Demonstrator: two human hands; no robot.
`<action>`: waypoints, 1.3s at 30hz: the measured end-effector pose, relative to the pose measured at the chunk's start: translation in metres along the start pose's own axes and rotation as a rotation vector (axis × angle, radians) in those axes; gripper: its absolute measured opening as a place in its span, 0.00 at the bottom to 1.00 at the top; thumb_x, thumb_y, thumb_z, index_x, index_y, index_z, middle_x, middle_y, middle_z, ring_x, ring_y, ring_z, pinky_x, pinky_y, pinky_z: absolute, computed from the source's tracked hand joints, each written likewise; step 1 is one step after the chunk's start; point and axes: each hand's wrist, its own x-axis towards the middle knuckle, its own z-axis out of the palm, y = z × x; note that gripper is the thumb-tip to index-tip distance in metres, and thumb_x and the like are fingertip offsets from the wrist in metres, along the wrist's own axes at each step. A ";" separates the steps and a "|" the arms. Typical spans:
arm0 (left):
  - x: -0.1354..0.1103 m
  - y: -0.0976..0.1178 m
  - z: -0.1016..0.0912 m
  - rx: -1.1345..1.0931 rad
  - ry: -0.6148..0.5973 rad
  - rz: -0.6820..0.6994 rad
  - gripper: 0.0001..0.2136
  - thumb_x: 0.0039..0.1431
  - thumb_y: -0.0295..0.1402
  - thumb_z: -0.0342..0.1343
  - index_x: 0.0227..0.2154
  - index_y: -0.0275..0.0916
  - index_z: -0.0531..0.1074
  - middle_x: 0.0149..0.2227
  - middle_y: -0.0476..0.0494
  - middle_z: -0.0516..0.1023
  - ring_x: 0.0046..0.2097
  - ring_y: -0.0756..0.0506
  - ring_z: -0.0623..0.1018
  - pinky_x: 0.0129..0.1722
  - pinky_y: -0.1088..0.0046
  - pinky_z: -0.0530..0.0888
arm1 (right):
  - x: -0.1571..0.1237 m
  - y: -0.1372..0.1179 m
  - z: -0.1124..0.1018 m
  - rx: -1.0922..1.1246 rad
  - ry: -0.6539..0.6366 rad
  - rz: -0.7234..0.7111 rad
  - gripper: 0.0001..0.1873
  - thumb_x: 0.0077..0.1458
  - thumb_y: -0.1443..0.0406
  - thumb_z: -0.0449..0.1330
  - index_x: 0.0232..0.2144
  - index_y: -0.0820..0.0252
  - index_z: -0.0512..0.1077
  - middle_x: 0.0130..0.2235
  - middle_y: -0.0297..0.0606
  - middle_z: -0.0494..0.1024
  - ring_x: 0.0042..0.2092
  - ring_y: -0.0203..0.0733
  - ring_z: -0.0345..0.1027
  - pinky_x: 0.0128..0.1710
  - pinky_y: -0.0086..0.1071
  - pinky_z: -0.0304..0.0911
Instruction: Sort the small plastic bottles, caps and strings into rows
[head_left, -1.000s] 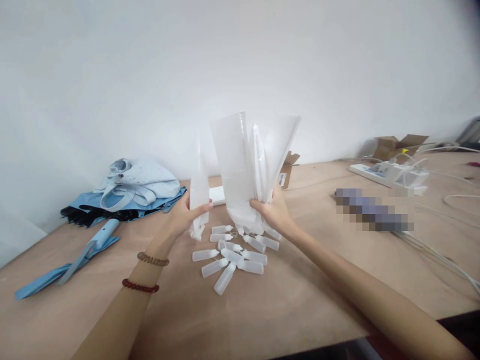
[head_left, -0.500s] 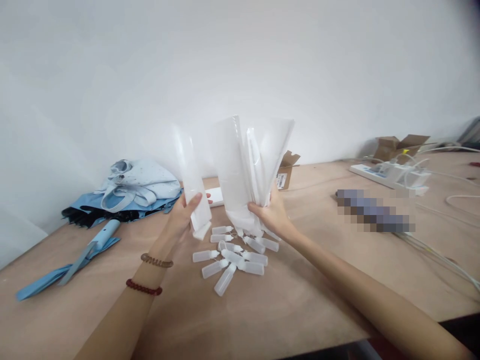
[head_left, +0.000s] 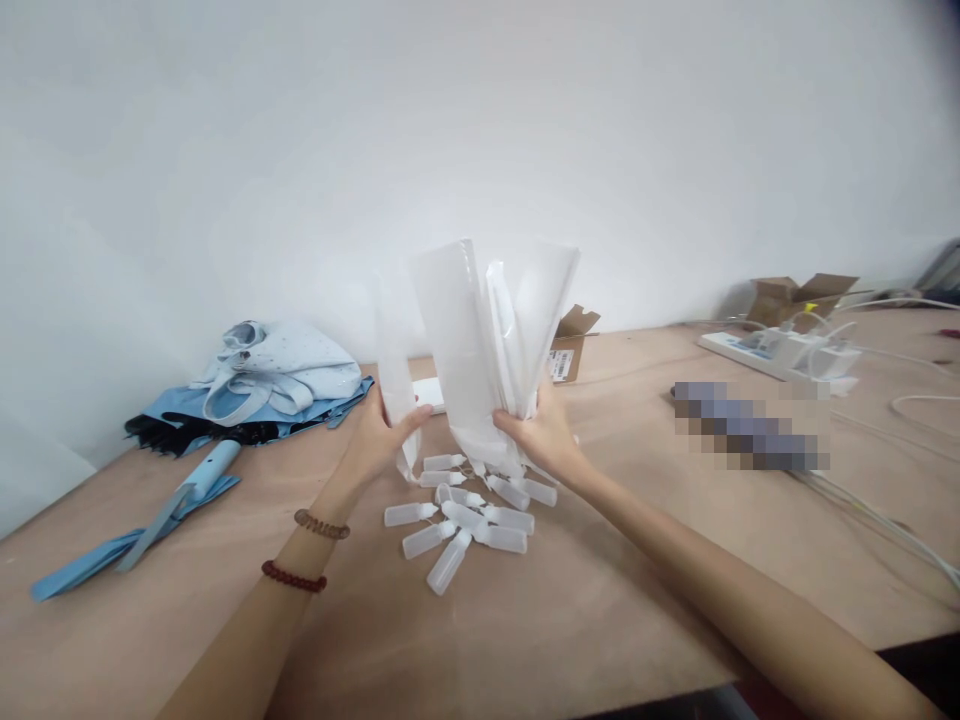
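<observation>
My right hand (head_left: 541, 438) grips the bottom of a bunch of clear plastic bags (head_left: 491, 335) that stand upright above the wooden table (head_left: 525, 640). In my left hand (head_left: 375, 445), thumb and fingers pinch a single clear plastic bag (head_left: 395, 375), held upright just left of the bunch. Below both hands, several small white dropper bottles (head_left: 465, 520) lie scattered on the table.
A blue folded umbrella (head_left: 251, 385) and its blue sleeve (head_left: 127, 535) lie at the left. A small cardboard box (head_left: 568, 345) stands behind the bags. At the right are a power strip (head_left: 780, 350) with cables, another cardboard box (head_left: 795, 295) and a blurred object (head_left: 750, 425).
My left hand brought the single bag back to the right, closer to the bunch, after tilting it away to the left. Both hands sank slightly.
</observation>
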 end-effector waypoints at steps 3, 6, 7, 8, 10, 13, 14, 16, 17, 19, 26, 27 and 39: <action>0.002 0.005 -0.004 -0.024 0.030 0.014 0.29 0.40 0.44 0.66 0.45 0.38 0.66 0.46 0.37 0.76 0.49 0.36 0.74 0.46 0.59 0.71 | 0.000 0.000 0.000 -0.004 -0.001 -0.013 0.33 0.40 0.68 0.59 0.52 0.56 0.58 0.45 0.38 0.71 0.48 0.49 0.65 0.54 0.44 0.56; 0.002 0.009 -0.001 -0.291 0.025 -0.079 0.24 0.47 0.48 0.61 0.41 0.34 0.69 0.45 0.34 0.76 0.48 0.36 0.75 0.41 0.61 0.73 | 0.000 0.000 0.001 -0.002 -0.012 -0.031 0.32 0.40 0.69 0.58 0.51 0.56 0.58 0.44 0.39 0.72 0.47 0.49 0.65 0.53 0.44 0.57; 0.002 0.010 0.001 -0.338 0.017 -0.106 0.24 0.47 0.49 0.60 0.40 0.34 0.70 0.45 0.33 0.76 0.47 0.36 0.75 0.41 0.61 0.74 | 0.000 0.001 0.001 0.002 -0.013 -0.035 0.32 0.40 0.69 0.58 0.51 0.56 0.58 0.45 0.39 0.72 0.48 0.49 0.65 0.53 0.43 0.57; 0.003 0.010 0.004 -0.345 0.011 -0.120 0.24 0.46 0.48 0.61 0.39 0.33 0.70 0.45 0.34 0.76 0.47 0.36 0.76 0.40 0.62 0.74 | -0.001 0.001 0.002 0.006 -0.012 -0.038 0.33 0.40 0.69 0.58 0.51 0.56 0.58 0.45 0.39 0.72 0.48 0.49 0.65 0.52 0.43 0.58; 0.003 0.008 0.010 -0.299 0.012 -0.111 0.25 0.43 0.46 0.64 0.40 0.33 0.70 0.43 0.35 0.77 0.46 0.37 0.76 0.41 0.63 0.73 | -0.001 0.002 0.003 0.008 -0.010 -0.042 0.33 0.40 0.69 0.58 0.51 0.56 0.57 0.45 0.39 0.72 0.49 0.50 0.65 0.51 0.43 0.59; 0.005 0.006 0.017 -0.253 0.019 -0.060 0.25 0.44 0.46 0.63 0.41 0.33 0.70 0.42 0.36 0.77 0.44 0.38 0.77 0.41 0.63 0.73 | -0.001 0.004 0.003 -0.009 -0.019 -0.043 0.32 0.40 0.69 0.58 0.50 0.56 0.58 0.43 0.38 0.72 0.49 0.51 0.65 0.51 0.44 0.58; 0.005 0.006 0.018 -0.224 0.040 -0.031 0.24 0.44 0.46 0.63 0.41 0.34 0.70 0.41 0.36 0.78 0.43 0.38 0.77 0.41 0.62 0.73 | -0.001 0.004 0.002 -0.014 -0.021 -0.042 0.31 0.40 0.68 0.58 0.50 0.56 0.58 0.43 0.38 0.73 0.48 0.51 0.66 0.51 0.44 0.58; 0.006 0.006 0.020 -0.113 0.095 0.039 0.25 0.41 0.44 0.65 0.40 0.35 0.70 0.41 0.38 0.77 0.43 0.39 0.77 0.42 0.63 0.72 | -0.001 0.004 0.001 -0.019 -0.021 -0.039 0.31 0.40 0.68 0.58 0.50 0.56 0.58 0.44 0.39 0.72 0.48 0.51 0.66 0.50 0.44 0.59; 0.007 0.006 0.021 -0.063 0.127 0.071 0.25 0.40 0.42 0.67 0.41 0.36 0.69 0.41 0.40 0.77 0.44 0.39 0.76 0.43 0.63 0.72 | 0.000 0.004 0.001 -0.020 -0.020 -0.038 0.32 0.40 0.68 0.58 0.50 0.56 0.58 0.45 0.40 0.72 0.48 0.51 0.66 0.50 0.44 0.60; 0.008 0.005 0.020 -0.045 0.176 0.109 0.25 0.40 0.42 0.67 0.42 0.37 0.68 0.42 0.41 0.76 0.44 0.41 0.76 0.43 0.64 0.72 | 0.000 0.005 0.001 -0.023 -0.018 -0.036 0.32 0.40 0.68 0.58 0.50 0.56 0.58 0.48 0.41 0.70 0.49 0.52 0.65 0.50 0.44 0.60; 0.016 0.008 0.020 -0.167 0.127 0.092 0.23 0.43 0.44 0.65 0.40 0.35 0.70 0.39 0.40 0.78 0.41 0.42 0.77 0.43 0.64 0.72 | 0.001 0.006 0.002 -0.021 -0.023 -0.031 0.33 0.40 0.67 0.58 0.52 0.56 0.57 0.51 0.43 0.69 0.52 0.53 0.63 0.52 0.45 0.58; 0.017 0.011 0.021 -0.211 0.125 0.097 0.23 0.44 0.44 0.64 0.40 0.35 0.71 0.39 0.40 0.78 0.41 0.41 0.77 0.43 0.63 0.72 | 0.001 0.006 0.001 -0.018 -0.023 -0.035 0.33 0.40 0.67 0.58 0.52 0.56 0.57 0.51 0.43 0.69 0.53 0.53 0.62 0.52 0.45 0.58; 0.006 0.021 0.067 -0.198 -0.224 0.069 0.44 0.41 0.41 0.68 0.59 0.39 0.51 0.57 0.34 0.65 0.58 0.36 0.67 0.56 0.57 0.66 | 0.004 0.007 0.001 0.180 -0.078 -0.020 0.34 0.47 0.56 0.63 0.54 0.58 0.58 0.50 0.43 0.71 0.53 0.50 0.63 0.55 0.43 0.57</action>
